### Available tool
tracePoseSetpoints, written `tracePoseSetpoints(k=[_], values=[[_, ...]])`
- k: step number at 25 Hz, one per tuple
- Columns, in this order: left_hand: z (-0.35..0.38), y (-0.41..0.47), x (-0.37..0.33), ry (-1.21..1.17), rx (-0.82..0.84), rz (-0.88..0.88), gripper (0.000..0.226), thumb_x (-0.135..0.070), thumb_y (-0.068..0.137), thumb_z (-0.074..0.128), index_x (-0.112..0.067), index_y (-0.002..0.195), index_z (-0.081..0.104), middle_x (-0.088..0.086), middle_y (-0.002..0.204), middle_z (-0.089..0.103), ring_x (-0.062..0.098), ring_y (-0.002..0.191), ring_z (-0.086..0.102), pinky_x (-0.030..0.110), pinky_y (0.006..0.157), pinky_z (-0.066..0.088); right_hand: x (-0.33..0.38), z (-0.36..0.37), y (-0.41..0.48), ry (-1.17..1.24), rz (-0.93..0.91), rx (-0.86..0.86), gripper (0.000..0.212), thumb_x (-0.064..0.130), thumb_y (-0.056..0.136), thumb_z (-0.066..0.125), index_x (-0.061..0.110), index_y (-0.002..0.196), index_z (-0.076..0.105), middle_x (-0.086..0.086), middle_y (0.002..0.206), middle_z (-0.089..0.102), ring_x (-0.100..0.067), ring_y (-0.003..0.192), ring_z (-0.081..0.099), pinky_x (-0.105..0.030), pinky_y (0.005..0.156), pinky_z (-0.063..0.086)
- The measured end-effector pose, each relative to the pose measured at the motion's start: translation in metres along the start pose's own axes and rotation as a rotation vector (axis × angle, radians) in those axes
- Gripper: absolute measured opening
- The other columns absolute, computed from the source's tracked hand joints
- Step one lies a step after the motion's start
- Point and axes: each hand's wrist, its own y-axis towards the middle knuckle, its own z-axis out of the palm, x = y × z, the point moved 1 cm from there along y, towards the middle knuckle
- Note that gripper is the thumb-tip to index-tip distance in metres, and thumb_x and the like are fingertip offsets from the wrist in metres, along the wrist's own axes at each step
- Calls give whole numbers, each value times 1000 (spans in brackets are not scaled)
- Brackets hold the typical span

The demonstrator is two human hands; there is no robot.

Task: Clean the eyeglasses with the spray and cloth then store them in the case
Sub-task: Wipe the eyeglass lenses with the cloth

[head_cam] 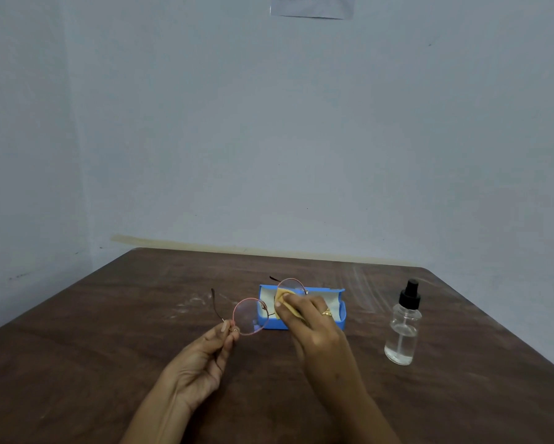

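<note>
Two hands work above a brown wooden table (109, 347). The left hand (205, 350) pinches the round, pink-rimmed eyeglasses (248, 317) at the outer hinge of one lens. The right hand (314, 318), at two o'clock from the left, grips a folded yellow cloth (283, 301) and presses it against the other lens. Just behind them, at twelve o'clock, the blue case (339, 318) lies open on the table. A clear spray bottle (402, 328) with a black pump top stands upright at three o'clock from the right hand, apart from the case.
</note>
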Motion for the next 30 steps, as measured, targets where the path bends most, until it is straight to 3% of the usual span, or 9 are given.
tracePoseSetpoints(k=[3, 6, 8, 11, 13, 18, 24, 26, 30], values=[[-1, 1, -1, -23, -11, -13, 14, 6, 55, 56, 2, 47, 67, 9, 45, 64, 12, 37, 61, 15, 34, 47, -4, -1, -1, 6, 16, 2, 30, 0, 75, 60, 5, 104, 68, -6, 104, 69, -15, 99, 50, -29, 68, 57], [-1, 1, -1, -32, -11, -5, 11, 10, 47, 63, 3, 55, 67, 9, 46, 65, 12, 37, 61, 15, 34, 47, -6, -3, -2, 4, 35, 4, 40, -5, 66, 73, 5, 104, 67, -8, 104, 69, -16, 100, 52, -29, 71, 58], [-2, 1, -1, -2, 4, 4, 15, 9, 51, 64, 3, 65, 65, 8, 46, 65, 11, 37, 61, 15, 34, 47, -9, -3, -1, -21, 58, -29, 32, 0, 72, 65, 5, 103, 67, -8, 104, 69, -17, 99, 57, -25, 75, 55], [-1, -1, 0, 63, 33, 11, 7, 6, 53, 66, 1, 57, 68, 6, 46, 64, 10, 37, 61, 14, 35, 48, -12, -5, -1, -29, 130, -88, 31, 9, 82, 46, 2, 103, 68, -11, 104, 69, -15, 102, 51, -25, 86, 43], [2, -3, 1, 96, 55, 13, 11, 4, 70, 57, 1, 65, 66, 5, 46, 63, 8, 38, 60, 14, 36, 48, -12, -7, 0, -41, 147, -124, 34, 11, 83, 42, 1, 102, 68, -12, 103, 69, -14, 102, 47, -26, 89, 40], [3, -5, 2, 131, 76, 19, 23, 5, 88, 41, 1, 75, 59, 4, 44, 62, 8, 38, 60, 13, 38, 49, -10, -9, 1, -48, 123, -135, 36, 16, 89, 39, 1, 106, 67, -13, 105, 68, -15, 103, 47, -25, 88, 40], [3, -3, 5, 158, 83, 19, 23, 5, 88, 41, 1, 73, 58, 5, 43, 61, 9, 37, 60, 13, 38, 49, -4, -10, 3, -20, 24, -142, 38, 14, 97, 32, -1, 108, 65, -13, 109, 67, -17, 106, 49, -24, 91, 43], [3, -2, 4, 138, 94, 10, 18, 5, 85, 44, 0, 74, 58, 5, 44, 60, 9, 37, 60, 13, 37, 49, -2, -8, 4, -1, -9, -135, 32, 9, 93, 38, -1, 107, 65, -12, 109, 67, -17, 105, 50, -23, 93, 42], [2, -2, 2, 118, 111, 2, 11, 4, 71, 51, 0, 69, 61, 5, 46, 60, 9, 38, 60, 13, 38, 49, -1, -6, 2, 4, -48, -94, 27, 6, 86, 47, 1, 104, 67, -10, 106, 68, -18, 101, 52, -28, 79, 51]])
